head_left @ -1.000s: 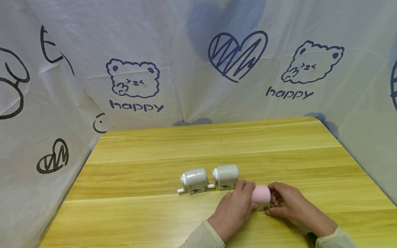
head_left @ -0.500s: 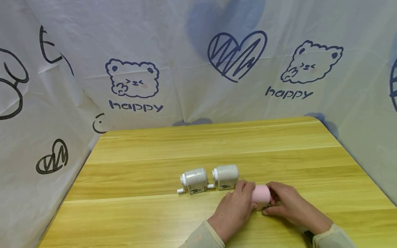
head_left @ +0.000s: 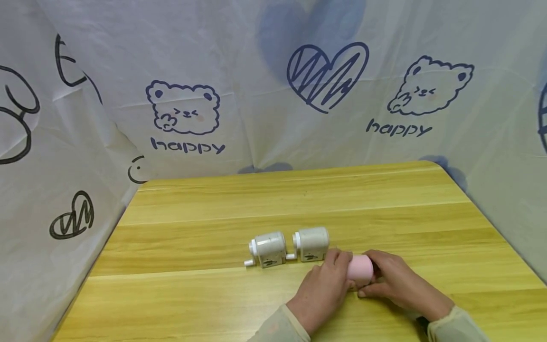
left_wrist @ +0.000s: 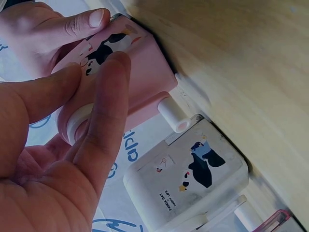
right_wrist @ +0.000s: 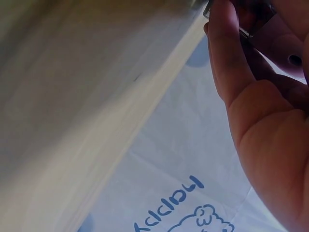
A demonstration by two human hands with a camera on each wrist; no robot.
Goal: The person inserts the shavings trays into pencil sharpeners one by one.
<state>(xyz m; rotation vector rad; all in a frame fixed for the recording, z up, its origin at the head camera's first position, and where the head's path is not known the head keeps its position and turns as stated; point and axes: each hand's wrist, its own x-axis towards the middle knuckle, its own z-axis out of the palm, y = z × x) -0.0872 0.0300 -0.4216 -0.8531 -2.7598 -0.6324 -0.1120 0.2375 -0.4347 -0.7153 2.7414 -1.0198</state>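
Both hands are at a pink crank pencil sharpener [head_left: 360, 269], standing on the table with a panda picture on its side. My left hand [head_left: 320, 292] grips its left end with thumb and fingers; the white crank knob [left_wrist: 174, 115] points out below them in the left wrist view. At the other end, my right hand [head_left: 399, 282] has its thumb and fingers curled around the lower part. A clear-edged shavings drawer [right_wrist: 247, 33] shows between the right fingers, mostly hidden. Just to the left stand two white pencil sharpeners, one nearer [head_left: 314, 244] and one farther [head_left: 270, 249].
The wooden table [head_left: 192, 304] stretches out around the sharpeners. A white cloth [head_left: 256, 95] with bear and heart drawings hangs behind it and along the sides.
My right hand has moved a little left, closer against the pink sharpener, and the drawer edge seen between them earlier is now hidden. The left hand and white sharpeners stay in place.
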